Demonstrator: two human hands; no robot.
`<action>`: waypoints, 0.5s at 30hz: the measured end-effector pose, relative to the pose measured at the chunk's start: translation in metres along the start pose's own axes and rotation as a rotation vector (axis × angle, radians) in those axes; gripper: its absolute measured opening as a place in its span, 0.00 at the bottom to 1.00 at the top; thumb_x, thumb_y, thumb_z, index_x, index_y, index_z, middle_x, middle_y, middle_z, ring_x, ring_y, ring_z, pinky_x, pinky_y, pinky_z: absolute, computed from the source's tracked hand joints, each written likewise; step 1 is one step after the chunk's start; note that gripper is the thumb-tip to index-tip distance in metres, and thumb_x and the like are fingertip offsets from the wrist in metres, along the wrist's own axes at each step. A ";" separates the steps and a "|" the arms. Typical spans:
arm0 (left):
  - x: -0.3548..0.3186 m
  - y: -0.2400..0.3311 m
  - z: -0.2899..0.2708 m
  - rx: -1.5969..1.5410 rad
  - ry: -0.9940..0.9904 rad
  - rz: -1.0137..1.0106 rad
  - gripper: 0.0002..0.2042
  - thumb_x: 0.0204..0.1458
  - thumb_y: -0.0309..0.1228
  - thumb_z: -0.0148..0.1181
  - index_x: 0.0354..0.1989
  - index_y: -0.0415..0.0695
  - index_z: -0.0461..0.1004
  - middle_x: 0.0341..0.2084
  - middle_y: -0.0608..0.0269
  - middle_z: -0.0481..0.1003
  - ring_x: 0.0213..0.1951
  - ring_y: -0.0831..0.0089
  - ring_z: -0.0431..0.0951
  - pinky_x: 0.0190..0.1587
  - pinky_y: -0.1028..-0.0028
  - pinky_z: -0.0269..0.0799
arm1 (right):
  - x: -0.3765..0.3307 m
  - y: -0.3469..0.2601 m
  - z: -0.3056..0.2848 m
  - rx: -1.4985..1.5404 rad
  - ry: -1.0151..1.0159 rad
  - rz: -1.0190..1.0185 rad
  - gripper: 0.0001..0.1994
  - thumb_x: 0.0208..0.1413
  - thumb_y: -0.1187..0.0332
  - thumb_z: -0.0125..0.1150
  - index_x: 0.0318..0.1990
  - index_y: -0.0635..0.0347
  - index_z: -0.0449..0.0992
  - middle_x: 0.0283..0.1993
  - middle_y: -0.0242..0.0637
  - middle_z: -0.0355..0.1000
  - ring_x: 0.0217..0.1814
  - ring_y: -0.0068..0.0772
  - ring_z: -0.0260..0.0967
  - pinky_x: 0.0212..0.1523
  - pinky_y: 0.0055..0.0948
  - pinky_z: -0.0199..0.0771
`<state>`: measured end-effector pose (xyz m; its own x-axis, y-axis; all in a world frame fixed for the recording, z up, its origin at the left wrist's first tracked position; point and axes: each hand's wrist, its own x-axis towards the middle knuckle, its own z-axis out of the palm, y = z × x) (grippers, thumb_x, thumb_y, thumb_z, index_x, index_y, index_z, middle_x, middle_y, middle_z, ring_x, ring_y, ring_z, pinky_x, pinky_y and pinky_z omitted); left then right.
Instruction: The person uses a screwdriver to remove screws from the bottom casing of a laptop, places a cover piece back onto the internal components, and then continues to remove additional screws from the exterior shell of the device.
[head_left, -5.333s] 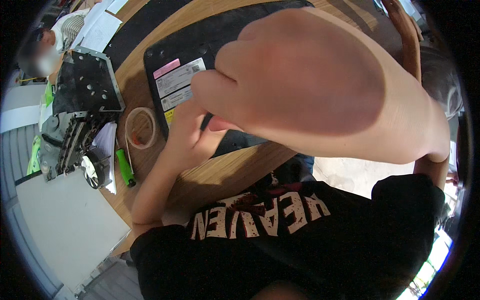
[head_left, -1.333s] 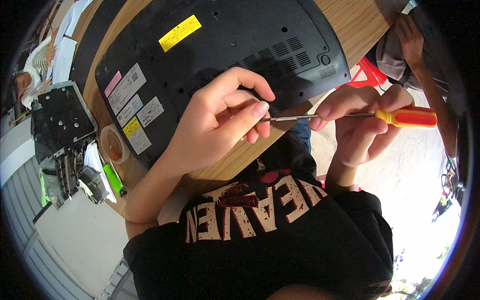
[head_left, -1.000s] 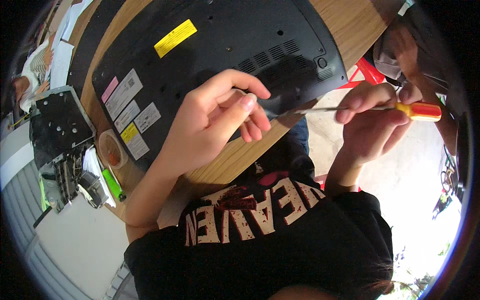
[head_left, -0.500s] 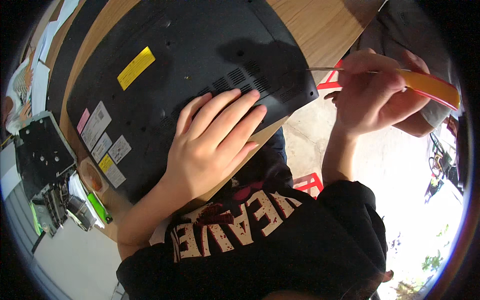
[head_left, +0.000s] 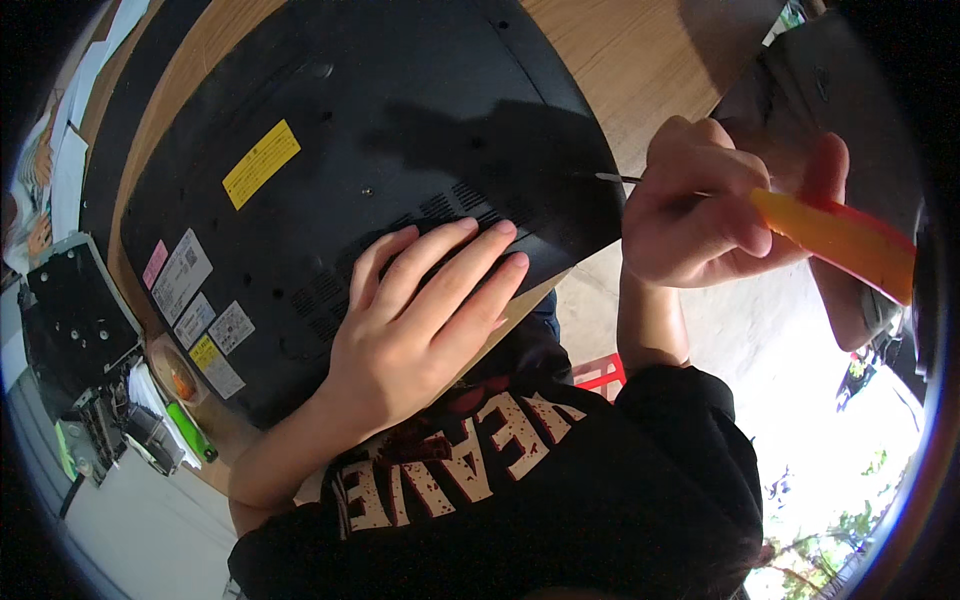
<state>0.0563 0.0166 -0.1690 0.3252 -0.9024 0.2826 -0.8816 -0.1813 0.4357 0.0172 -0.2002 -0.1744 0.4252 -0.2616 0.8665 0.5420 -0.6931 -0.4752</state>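
A black laptop (head_left: 400, 60) lies upside down on a wooden table, showing vent slots, a yellow label (head_left: 261, 164) and several white stickers. Across its near edge, by the vents, my left hand (head_left: 400, 325) rests flat with its fingers spread. My right hand (head_left: 695, 215) is closed around a screwdriver with an orange-yellow handle (head_left: 840, 240), held just off the laptop's right side. Its thin shaft points left over the laptop's right corner; whether the tip touches the casing I cannot tell. A small screw (head_left: 368, 191) shows in the middle of the casing.
To the left stand a black metal-framed part (head_left: 80, 305), a green-handled tool (head_left: 192, 432) and a small round container (head_left: 175, 370). Another person's hand (head_left: 40, 238) shows at the far left. A red plastic stool (head_left: 600, 374) is on the floor beyond the table edge.
My right hand has moved left and slightly down with the screwdriver, bringing its shaft further over the laptop's corner. The whole view has shifted a little; my left hand stays on the laptop.
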 end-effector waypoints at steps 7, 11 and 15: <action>-0.003 -0.001 0.002 -0.038 -0.006 -0.018 0.20 0.42 0.31 0.65 0.48 0.46 0.76 0.52 0.61 0.72 0.54 0.63 0.69 0.55 0.60 0.61 | -0.004 0.002 0.008 -0.078 -0.007 -0.100 0.27 0.66 0.55 0.40 0.67 0.56 0.47 0.15 0.34 0.64 0.07 0.17 0.54 0.10 0.15 0.58; -0.004 -0.001 0.003 -0.040 0.013 -0.024 0.20 0.41 0.30 0.65 0.47 0.46 0.76 0.52 0.62 0.71 0.54 0.64 0.69 0.55 0.60 0.61 | -0.005 -0.001 0.012 -0.193 -0.008 -0.072 0.29 0.66 0.53 0.38 0.68 0.58 0.45 0.15 0.35 0.66 0.07 0.17 0.55 0.11 0.14 0.61; -0.006 -0.002 0.003 -0.044 0.002 -0.037 0.20 0.41 0.31 0.66 0.47 0.47 0.76 0.52 0.63 0.71 0.54 0.65 0.68 0.55 0.59 0.61 | -0.009 -0.002 0.014 -0.156 0.039 -0.035 0.31 0.66 0.51 0.37 0.68 0.61 0.44 0.14 0.34 0.66 0.08 0.17 0.55 0.11 0.16 0.59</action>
<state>0.0549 0.0209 -0.1740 0.3582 -0.8945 0.2676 -0.8532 -0.1972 0.4828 0.0228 -0.1872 -0.1832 0.3780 -0.2592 0.8888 0.4355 -0.7974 -0.4178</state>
